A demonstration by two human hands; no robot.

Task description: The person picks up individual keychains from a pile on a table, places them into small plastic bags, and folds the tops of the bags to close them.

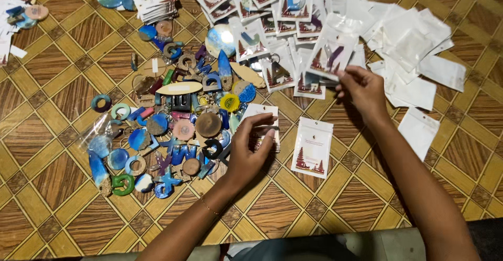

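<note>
My left hand (250,151) rests on a white backing card (257,113) at the right edge of a heap of keychains (173,130), its fingers curled over the card. My right hand (361,87) is stretched farther out and pinches the lower edge of a packed clear pouch (330,56) with a purple letter charm inside. That pouch lies on a spread of similar packed pouches (283,9). One white card with red tree prints (312,147) lies alone between my two hands.
A pile of empty clear pouches (414,46) lies at the right. A stack of white cards (156,1) sits at the top left, and more cards and discs (21,14) at the far left. The surface has a brown woven-pattern cover (314,208).
</note>
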